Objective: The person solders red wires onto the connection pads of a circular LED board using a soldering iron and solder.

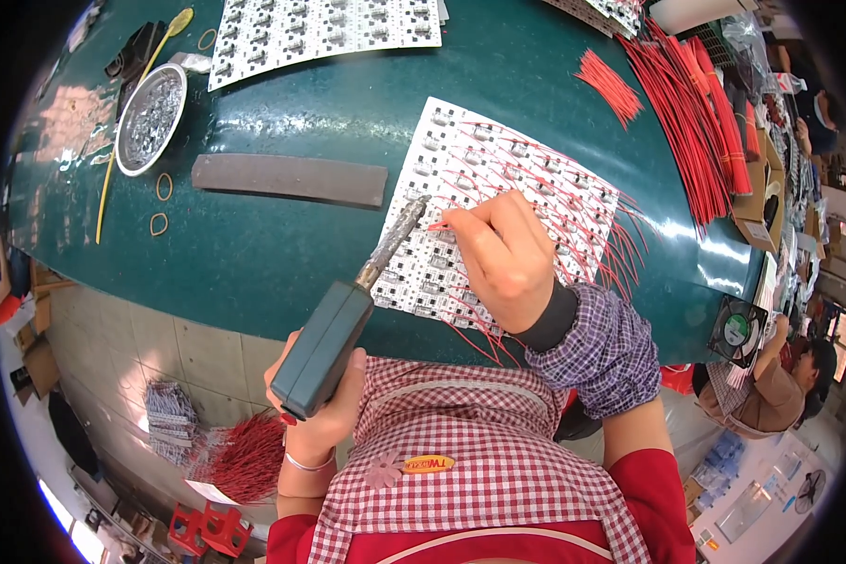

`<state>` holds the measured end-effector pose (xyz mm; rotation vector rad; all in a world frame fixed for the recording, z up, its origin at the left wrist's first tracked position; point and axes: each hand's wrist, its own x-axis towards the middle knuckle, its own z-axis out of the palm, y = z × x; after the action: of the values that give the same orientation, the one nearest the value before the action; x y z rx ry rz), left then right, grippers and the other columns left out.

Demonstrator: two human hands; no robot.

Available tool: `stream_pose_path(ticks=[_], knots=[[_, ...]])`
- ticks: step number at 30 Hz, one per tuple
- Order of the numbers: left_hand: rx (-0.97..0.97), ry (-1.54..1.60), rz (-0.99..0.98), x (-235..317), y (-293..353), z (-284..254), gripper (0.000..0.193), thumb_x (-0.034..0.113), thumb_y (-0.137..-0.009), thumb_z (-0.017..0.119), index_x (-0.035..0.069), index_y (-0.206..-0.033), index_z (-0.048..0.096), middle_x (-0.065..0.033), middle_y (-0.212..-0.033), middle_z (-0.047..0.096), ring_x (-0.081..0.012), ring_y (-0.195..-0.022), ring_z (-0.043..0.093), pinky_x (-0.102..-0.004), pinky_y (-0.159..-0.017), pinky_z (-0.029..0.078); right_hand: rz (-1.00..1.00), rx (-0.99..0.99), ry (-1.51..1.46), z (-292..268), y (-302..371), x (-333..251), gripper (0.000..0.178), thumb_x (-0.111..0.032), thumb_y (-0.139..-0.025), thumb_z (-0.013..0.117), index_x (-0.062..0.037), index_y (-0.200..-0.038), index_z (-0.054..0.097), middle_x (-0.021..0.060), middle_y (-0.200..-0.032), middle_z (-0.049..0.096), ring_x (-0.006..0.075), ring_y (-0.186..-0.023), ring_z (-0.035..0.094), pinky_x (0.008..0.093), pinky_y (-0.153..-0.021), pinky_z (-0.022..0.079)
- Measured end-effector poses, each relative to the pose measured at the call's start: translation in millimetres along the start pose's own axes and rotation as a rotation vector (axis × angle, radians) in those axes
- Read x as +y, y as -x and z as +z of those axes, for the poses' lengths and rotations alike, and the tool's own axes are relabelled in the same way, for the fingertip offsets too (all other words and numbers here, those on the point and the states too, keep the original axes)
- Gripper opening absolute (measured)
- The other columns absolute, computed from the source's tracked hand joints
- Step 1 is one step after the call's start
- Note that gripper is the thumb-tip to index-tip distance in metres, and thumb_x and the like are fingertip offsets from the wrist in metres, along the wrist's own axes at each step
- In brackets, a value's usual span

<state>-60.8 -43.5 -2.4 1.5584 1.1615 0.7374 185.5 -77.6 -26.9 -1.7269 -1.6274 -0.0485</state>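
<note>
Gripping a soldering iron (324,348) is the left hand (336,409); the right hand (509,258) pinches a red wire (439,226), likely light and bendy, near its end.

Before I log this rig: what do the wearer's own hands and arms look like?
Both hands are ungloved. Left hand: pale thin bracelet at the wrist, no sleeve cover on the forearm. Right hand: dark cuff ending a gathered, purple-and-white checked sleeve cover. Red sleeves show higher up both arms. No cables on either arm.
</note>
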Motion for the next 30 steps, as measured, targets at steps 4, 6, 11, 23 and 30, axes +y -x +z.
stream_pose_path(ticks=[4,6,11,23,30], knots=[[-0.034,0.008,-0.035,-0.7,-0.5,0.1,0.021,-0.006,-0.077,0.074,-0.007,-0.097,0.07,-0.0129,-0.09,0.068,-0.0163,-0.07,0.065,-0.027,-0.062,0.051,-0.012,-0.011,0.019,1.2,0.3,1.1,0.033,0.014,-0.069,0.073,0.0002,-0.099,0.069,0.0087,-0.078,0.052,0.0253,-0.07,0.055,0.0367,-0.059,0.045],[-0.05,-0.013,0.012,-1.1,-3.4,0.1,0.02,-0.006,-0.077,0.074,-0.007,-0.097,0.069,-0.0127,-0.09,0.068,-0.0159,-0.07,0.065,-0.0268,-0.062,0.051,-0.014,-0.016,0.035,2.3,1.1,0.3,0.032,0.013,-0.07,0.072,0.0001,-0.099,0.069,0.0086,-0.078,0.052,0.0252,-0.07,0.055,0.0367,-0.059,0.045],[-0.085,-0.027,-0.043,2.2,-3.3,-2.4,0.017,-0.006,-0.079,0.073,-0.006,-0.096,0.069,-0.0118,-0.089,0.068,-0.0147,-0.068,0.064,-0.0262,-0.06,0.05,-0.028,-0.028,0.078,2.9,2.5,-0.1,0.031,0.012,-0.07,0.071,0.0002,-0.098,0.069,0.0084,-0.079,0.052,0.0248,-0.071,0.055,0.0365,-0.059,0.046],[-0.091,-0.073,0.034,2.0,-5.2,-5.1,0.017,-0.005,-0.078,0.073,-0.006,-0.095,0.07,-0.01,-0.087,0.068,-0.0145,-0.067,0.063,-0.0264,-0.06,0.05,-0.097,-0.089,0.144,2.3,2.1,0.6,0.03,0.001,-0.071,0.066,0.005,-0.1,0.066,0.0105,-0.084,0.052,0.0262,-0.077,0.053,0.0355,-0.065,0.048],[0.027,0.026,-0.011,-6.5,7.3,-7.4,0.023,-0.002,-0.076,0.078,-0.005,-0.098,0.072,-0.0126,-0.089,0.072,-0.0173,-0.071,0.068,-0.0295,-0.065,0.053,-0.065,-0.063,0.147,2.2,1.0,-2.6,0.033,0.009,-0.066,0.067,0.0028,-0.099,0.069,0.009,-0.08,0.055,0.0252,-0.074,0.057,0.0356,-0.062,0.048]])
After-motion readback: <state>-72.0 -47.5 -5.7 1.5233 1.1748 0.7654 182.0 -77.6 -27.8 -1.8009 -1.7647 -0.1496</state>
